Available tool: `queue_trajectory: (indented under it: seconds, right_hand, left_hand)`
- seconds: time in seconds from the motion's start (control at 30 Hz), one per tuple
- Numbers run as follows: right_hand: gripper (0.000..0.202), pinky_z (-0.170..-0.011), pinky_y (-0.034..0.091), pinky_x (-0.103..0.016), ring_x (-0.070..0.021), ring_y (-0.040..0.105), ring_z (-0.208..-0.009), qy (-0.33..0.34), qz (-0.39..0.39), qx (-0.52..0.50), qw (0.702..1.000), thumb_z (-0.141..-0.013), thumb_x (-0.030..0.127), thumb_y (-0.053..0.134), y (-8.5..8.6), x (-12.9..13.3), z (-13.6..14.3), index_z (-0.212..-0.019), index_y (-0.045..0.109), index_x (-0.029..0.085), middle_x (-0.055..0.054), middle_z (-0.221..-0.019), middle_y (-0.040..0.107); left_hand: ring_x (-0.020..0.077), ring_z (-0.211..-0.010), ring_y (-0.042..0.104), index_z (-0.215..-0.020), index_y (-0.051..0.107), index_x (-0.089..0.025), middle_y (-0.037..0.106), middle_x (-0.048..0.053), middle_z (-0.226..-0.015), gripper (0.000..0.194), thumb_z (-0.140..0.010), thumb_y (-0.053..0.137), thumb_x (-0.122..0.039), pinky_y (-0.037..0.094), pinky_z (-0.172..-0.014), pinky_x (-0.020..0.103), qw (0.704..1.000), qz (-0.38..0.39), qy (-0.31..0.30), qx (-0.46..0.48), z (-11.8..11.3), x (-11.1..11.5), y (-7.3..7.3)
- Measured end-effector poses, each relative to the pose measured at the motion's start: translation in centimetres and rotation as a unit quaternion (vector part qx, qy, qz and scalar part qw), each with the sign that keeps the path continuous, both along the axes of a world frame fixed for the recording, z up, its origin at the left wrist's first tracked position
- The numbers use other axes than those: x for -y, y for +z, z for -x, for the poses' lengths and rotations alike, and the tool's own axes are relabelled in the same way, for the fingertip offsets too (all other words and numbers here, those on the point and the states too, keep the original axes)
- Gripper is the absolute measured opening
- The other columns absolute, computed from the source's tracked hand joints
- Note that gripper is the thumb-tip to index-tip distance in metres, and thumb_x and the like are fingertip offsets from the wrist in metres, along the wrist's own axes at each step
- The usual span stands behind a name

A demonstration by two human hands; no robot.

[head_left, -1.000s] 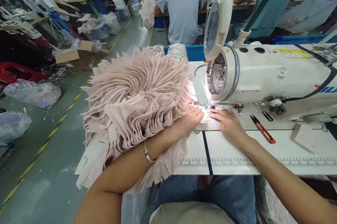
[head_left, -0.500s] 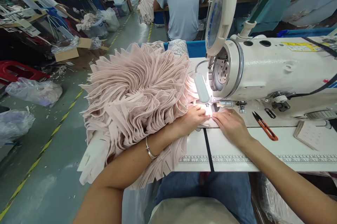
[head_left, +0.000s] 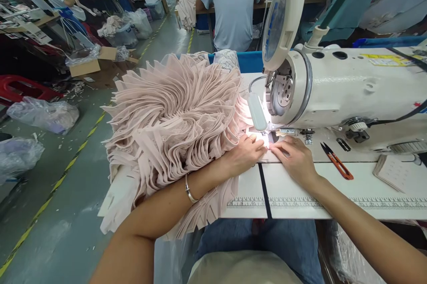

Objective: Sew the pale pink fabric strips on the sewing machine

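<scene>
Under the lit needle area of a white sewing machine (head_left: 350, 88), both my hands work at a small piece of pale pink fabric (head_left: 266, 141). My left hand (head_left: 248, 153) has its fingers curled down on the fabric, left of the needle. From the right, my right hand (head_left: 293, 155) pinches the fabric's edge between thumb and fingers, close to the left fingertips. Glare and fingers hide most of the piece. A large heap of layered pale pink fabric pieces (head_left: 180, 102) lies beside and behind my left forearm.
Orange-handled thread snips (head_left: 336, 162) and a stack of cards (head_left: 392, 173) lie on the right. A ruler strip (head_left: 300, 203) runs along the table's front edge. A round lens (head_left: 283, 19) rises above the machine head. Co-workers sit beyond; a cardboard box (head_left: 86, 68) stands on the floor.
My left fingers have curled more and drawn slightly toward me. The right hand's thumb and fingers have bunched up at the fabric. The heap stays put.
</scene>
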State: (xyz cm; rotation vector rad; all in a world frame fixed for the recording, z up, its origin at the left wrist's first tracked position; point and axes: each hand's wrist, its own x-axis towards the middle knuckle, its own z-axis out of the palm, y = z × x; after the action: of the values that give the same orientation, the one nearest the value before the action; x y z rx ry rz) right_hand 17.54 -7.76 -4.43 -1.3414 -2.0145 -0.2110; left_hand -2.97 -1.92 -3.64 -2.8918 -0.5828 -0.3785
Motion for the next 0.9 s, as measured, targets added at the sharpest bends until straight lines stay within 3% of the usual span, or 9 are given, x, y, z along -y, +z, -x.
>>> queue_trajectory:
  seconds: [0.1, 0.27, 0.37, 0.57, 0.77, 0.9]
  right_hand:
    - [0.019, -0.071, 0.05, -0.031, -0.0155, 0.068, -0.071, 0.034, 0.007, 0.021, 0.999, -0.097, 0.019, 0.056, -0.1, 0.4, -0.8, -0.095, 0.075, 0.023, 0.0, -0.079, 0.078]
    - [0.03, -0.079, 0.055, -0.034, -0.0195, 0.073, -0.087, 0.063, 0.005, 0.054, 0.997, -0.09, 0.011, 0.055, -0.3, 0.8, -1.3, -0.105, 0.079, 0.024, -0.002, -0.102, 0.081]
    - [0.033, -0.08, 0.057, -0.036, -0.0204, 0.072, -0.09, 0.059, 0.03, 0.057, 0.996, -0.09, 0.01, 0.052, 0.0, 0.6, -1.2, -0.099, 0.081, 0.025, -0.002, -0.102, 0.08]
    - [0.04, -0.092, 0.057, -0.04, -0.0219, 0.069, -0.107, 0.035, 0.098, 0.018, 0.994, -0.091, 0.01, 0.048, 0.1, 0.3, -1.5, -0.097, 0.082, 0.03, -0.002, -0.116, 0.076]
    - [0.04, -0.091, 0.058, -0.04, -0.0219, 0.071, -0.104, 0.073, 0.062, 0.027, 0.995, -0.091, 0.005, 0.048, -0.4, 0.4, -1.4, -0.1, 0.081, 0.027, -0.004, -0.114, 0.078]
    - [0.041, -0.088, 0.059, -0.039, -0.0226, 0.071, -0.106, 0.063, 0.067, 0.042, 0.995, -0.091, 0.005, 0.046, -0.5, 0.6, -1.3, -0.104, 0.08, 0.024, -0.006, -0.117, 0.077]
  left_hand:
    - [0.0192, -0.089, 0.059, -0.117, 0.067, -0.018, 0.068, 0.006, -0.099, 0.024, -0.106, 0.045, -0.016, 0.044, -0.08, 0.033, 1.0, 0.013, -0.004, 0.021, 0.2, -0.1, -0.5]
    - [0.0204, -0.09, 0.061, -0.096, 0.068, -0.014, 0.07, 0.006, -0.092, 0.025, -0.105, 0.045, -0.013, 0.049, -0.082, 0.033, 0.999, 0.047, -0.009, 0.021, 0.1, -0.3, -0.7]
    - [0.0207, -0.095, 0.063, -0.092, 0.067, -0.014, 0.07, 0.007, -0.099, 0.026, -0.105, 0.044, -0.013, 0.051, -0.087, 0.034, 0.998, 0.06, -0.001, 0.034, 0.1, -0.2, -0.6]
    - [0.0238, -0.133, 0.056, -0.115, 0.061, -0.013, 0.063, 0.014, -0.136, 0.029, -0.102, 0.037, -0.005, 0.045, -0.113, 0.042, 0.994, 0.075, 0.025, 0.075, 0.9, 0.3, -0.5]
    - [0.0259, -0.138, 0.054, -0.114, 0.06, -0.011, 0.063, 0.016, -0.136, 0.03, -0.096, 0.039, 0.001, 0.042, -0.118, 0.042, 0.994, 0.095, 0.015, 0.06, 1.0, 0.1, -0.8]
    - [0.0253, -0.136, 0.055, -0.113, 0.061, -0.014, 0.063, 0.014, -0.135, 0.031, -0.097, 0.037, -0.001, 0.042, -0.117, 0.043, 0.994, 0.095, 0.015, 0.06, 0.9, -0.1, -0.7]
